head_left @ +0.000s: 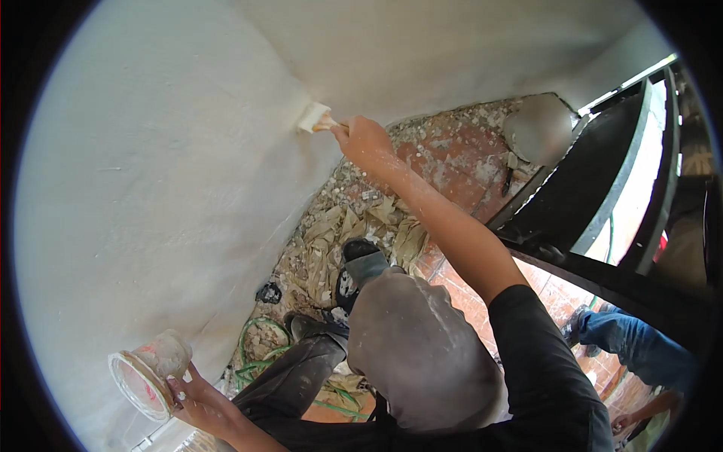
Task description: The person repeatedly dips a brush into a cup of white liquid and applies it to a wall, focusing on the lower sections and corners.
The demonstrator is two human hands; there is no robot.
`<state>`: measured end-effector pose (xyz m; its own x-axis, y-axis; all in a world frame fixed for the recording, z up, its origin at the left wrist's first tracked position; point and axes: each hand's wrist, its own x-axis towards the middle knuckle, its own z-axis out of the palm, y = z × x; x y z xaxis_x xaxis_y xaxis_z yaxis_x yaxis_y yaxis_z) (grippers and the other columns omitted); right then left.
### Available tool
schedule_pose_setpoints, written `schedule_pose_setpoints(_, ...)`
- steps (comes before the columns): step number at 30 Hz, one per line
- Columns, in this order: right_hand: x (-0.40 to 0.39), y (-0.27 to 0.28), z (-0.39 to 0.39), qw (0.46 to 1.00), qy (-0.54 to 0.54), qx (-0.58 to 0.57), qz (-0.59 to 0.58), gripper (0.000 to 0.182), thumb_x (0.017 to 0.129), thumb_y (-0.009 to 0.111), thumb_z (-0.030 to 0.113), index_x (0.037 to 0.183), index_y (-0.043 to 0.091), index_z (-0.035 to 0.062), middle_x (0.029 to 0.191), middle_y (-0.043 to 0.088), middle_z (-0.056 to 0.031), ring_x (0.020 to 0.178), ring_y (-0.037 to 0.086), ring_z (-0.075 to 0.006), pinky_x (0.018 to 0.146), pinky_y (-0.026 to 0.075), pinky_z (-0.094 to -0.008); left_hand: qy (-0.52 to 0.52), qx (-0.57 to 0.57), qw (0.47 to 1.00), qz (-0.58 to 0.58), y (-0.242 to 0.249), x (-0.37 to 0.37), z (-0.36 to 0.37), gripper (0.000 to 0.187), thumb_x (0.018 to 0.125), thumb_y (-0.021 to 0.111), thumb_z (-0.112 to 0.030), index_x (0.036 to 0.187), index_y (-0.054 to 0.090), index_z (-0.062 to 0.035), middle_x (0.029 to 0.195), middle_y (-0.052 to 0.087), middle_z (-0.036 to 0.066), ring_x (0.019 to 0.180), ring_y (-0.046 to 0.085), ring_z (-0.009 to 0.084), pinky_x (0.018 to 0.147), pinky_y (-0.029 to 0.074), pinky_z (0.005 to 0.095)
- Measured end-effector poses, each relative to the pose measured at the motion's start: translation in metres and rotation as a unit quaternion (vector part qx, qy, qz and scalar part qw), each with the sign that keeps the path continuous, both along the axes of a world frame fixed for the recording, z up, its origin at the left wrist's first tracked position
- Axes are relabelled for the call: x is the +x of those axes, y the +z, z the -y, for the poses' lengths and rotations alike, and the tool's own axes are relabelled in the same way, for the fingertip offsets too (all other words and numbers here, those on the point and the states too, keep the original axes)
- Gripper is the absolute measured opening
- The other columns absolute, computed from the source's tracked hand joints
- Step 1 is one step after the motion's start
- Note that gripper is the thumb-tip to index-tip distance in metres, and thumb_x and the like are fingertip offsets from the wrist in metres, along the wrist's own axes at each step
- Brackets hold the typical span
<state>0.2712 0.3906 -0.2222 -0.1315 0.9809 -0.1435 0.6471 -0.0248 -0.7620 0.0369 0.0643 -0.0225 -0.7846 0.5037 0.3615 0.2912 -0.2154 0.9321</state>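
Observation:
My right hand (367,143) grips the handle of a paintbrush (315,119) at the end of an outstretched arm. The brush's pale, paint-covered bristles meet the white wall (173,173) close to the corner where two walls join. Low on the left, my left hand (197,399) is closed round a paint-smeared tub (154,369), which is tilted so its round rim faces me. White paint spots mark the fingers of that hand. How much paint the tub holds I cannot make out.
Paint chips and crumpled sheeting (331,233) litter the tiled floor along the wall. A green hose (252,339) coils near my foot. To the right stands a dark metal frame (580,196), with a round grey object (538,128) beside it. Another person's jeans (633,335) show at lower right.

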Motion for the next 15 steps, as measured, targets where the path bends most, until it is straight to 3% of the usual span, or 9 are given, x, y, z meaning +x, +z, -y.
schedule_pose_setpoints(4, 0.007, 0.082, 0.004, 0.996, 0.028, 0.067, -0.054, 0.034, 0.092, 0.052, 0.032, 0.094, 0.066, 0.0015, 0.072, 0.063, -0.0169, 0.069, 0.06, -0.0345, 0.063, 0.045, -0.0444, 0.01, 0.033, 0.999, 0.029, 0.011, 0.009, 0.002, 0.061, 0.089, 0.059, -0.008, 0.142, 0.03, -0.0021, 0.144, 0.034, 0.016, 0.131, 0.036, 0.0302, 0.11, 0.025, 0.0559)
schedule_pose_setpoints(7, 0.006, 0.137, 0.017, 0.979, 0.029, 0.145, -0.142, 0.035, 0.091, 0.053, 0.032, 0.091, 0.065, -0.0013, 0.067, 0.062, -0.0157, 0.068, 0.061, -0.032, 0.064, 0.047, -0.041, -0.012, 0.056, 0.998, 0.029, 0.013, -0.002, 0.014, 0.059, 0.087, 0.06, -0.004, 0.139, 0.032, 0.0004, 0.141, 0.038, 0.017, 0.127, 0.04, 0.0283, 0.108, 0.031, 0.0514)
schedule_pose_setpoints(9, 0.006, 0.173, 0.031, 0.946, 0.047, 0.159, -0.277, 0.035, 0.091, 0.054, 0.032, 0.097, 0.065, -0.0011, 0.063, 0.058, -0.0105, 0.059, 0.054, -0.0244, 0.059, 0.043, -0.0368, 0.081, 0.006, 0.996, 0.047, 0.014, -0.003, 0.013, 0.058, 0.083, 0.063, 0.004, 0.134, 0.036, 0.003, 0.135, 0.043, 0.018, 0.12, 0.047, 0.0251, 0.103, 0.04, 0.0428)
schedule_pose_setpoints(10, 0.004, 0.19, 0.041, 0.943, 0.061, 0.17, -0.28, 0.035, 0.091, 0.054, 0.032, 0.097, 0.065, -0.0011, 0.063, 0.058, -0.0105, 0.059, 0.054, -0.0244, 0.059, 0.043, -0.0368, 0.091, 0.021, 0.995, 0.046, 0.011, -0.009, 0.016, 0.058, 0.083, 0.063, 0.004, 0.134, 0.036, 0.003, 0.135, 0.043, 0.018, 0.12, 0.047, 0.0251, 0.103, 0.04, 0.0428)
schedule_pose_setpoints(12, 0.001, 0.219, 0.068, 0.916, 0.099, 0.189, -0.341, 0.034, 0.09, 0.057, 0.03, 0.101, 0.065, -0.0006, 0.062, 0.055, -0.0052, 0.057, 0.047, -0.0141, 0.055, 0.039, -0.0317, 0.051, -0.046, 0.997, 0.019, -0.002, -0.024, 0.022, 0.06, 0.082, 0.066, 0.005, 0.133, 0.036, -0.0001, 0.129, 0.047, 0.016, 0.112, 0.054, 0.0218, 0.095, 0.046, 0.04)
schedule_pose_setpoints(13, 0.001, 0.233, 0.082, 0.911, 0.117, 0.195, -0.343, 0.034, 0.09, 0.057, 0.03, 0.101, 0.065, -0.0006, 0.062, 0.055, -0.0052, 0.057, 0.047, -0.0141, 0.055, 0.039, -0.0317, 0.066, -0.033, 0.997, 0.02, -0.006, -0.027, 0.024, 0.06, 0.082, 0.066, 0.005, 0.133, 0.036, -0.0001, 0.129, 0.047, 0.016, 0.112, 0.054, 0.0218, 0.095, 0.046, 0.04)
schedule_pose_setpoints(15, -0.003, 0.257, 0.106, 0.919, 0.173, 0.145, -0.324, 0.029, 0.091, 0.059, 0.024, 0.106, 0.064, 0.0001, 0.066, 0.056, -0.0025, 0.059, 0.045, -0.0075, 0.053, 0.037, -0.0274, 0.059, -0.026, 0.998, 0.015, -0.011, -0.029, 0.022, 0.064, 0.078, 0.065, 0.011, 0.133, 0.036, 0.0006, 0.127, 0.049, 0.015, 0.108, 0.056, 0.0207, 0.091, 0.049, 0.0332)
